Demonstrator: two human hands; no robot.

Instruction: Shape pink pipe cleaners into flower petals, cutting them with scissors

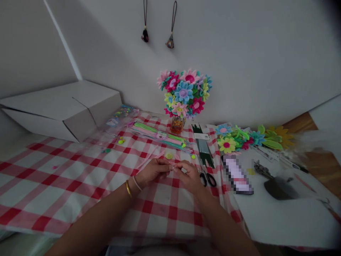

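My left hand (157, 169) and my right hand (187, 174) meet over the checked tablecloth, fingertips pinched close together. Between them is a thin pink pipe cleaner; pink strands (153, 156) stick out beyond the left fingers. A pale yellow-green round piece (168, 155) lies just past the fingertips; whether it is joined to the strands I cannot tell. Black-handled scissors (210, 179) rest beside my right hand. Bundled pipe cleaners (160, 135) in green, pink and teal lie farther back.
A vase (177, 124) of fuzzy flowers stands by the wall. White box (61, 106) at left, small pompoms (121, 140) near it. Dark green stems (204, 145) lie right of centre. Farther right are a phone (238, 175), loose flowers (227, 145) and a glue gun (277, 186).
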